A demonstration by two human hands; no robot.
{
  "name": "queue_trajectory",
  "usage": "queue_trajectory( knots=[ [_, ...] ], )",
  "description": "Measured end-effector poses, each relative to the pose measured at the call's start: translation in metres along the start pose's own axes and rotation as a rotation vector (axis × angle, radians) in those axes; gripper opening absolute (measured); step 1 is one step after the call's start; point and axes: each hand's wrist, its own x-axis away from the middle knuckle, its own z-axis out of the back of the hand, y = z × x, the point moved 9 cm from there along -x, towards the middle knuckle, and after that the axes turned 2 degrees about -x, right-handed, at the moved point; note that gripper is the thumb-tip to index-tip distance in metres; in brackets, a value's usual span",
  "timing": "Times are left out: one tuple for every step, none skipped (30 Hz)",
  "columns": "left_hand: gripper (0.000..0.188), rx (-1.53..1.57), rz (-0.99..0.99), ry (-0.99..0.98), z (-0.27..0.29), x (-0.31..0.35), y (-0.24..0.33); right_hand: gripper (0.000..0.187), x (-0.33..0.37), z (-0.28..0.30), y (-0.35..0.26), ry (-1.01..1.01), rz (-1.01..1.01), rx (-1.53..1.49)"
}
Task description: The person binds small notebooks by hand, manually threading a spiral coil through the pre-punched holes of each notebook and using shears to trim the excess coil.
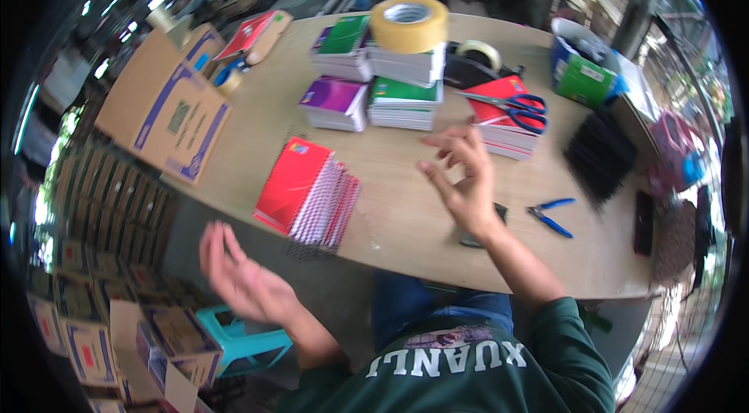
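A stack of red spiral notebooks (296,183) lies at the near left of the table, its coil edges showing at the side. Off the table's front edge, below that stack, my left hand (248,280) is in the air with its fingers stretched out, holding nothing. My right hand (462,179) hovers over the middle of the table, thumb and fingers apart and nothing between them. Beyond it, blue-handled scissors (524,110) rest on another pile of red notebooks (503,136). A small dark object (473,236) lies partly hidden under my right wrist.
Purple notebooks (334,101) and green notebooks (404,101) stand stacked at the back, a roll of yellowish tape (409,26) on top. Blue-handled cutters (552,216) and black coils (599,149) lie right. A cardboard box (172,108) stands left; a turquoise stool (242,343) is below.
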Motion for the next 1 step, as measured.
queue_trajectory(
  knots=[
    [0.066, 0.024, 0.006, -0.009, -0.0081, 0.0016, 0.0015, 0.036, 0.0023, 0.0121, -0.0002, 0.016, -0.006, 0.021]
  ],
)
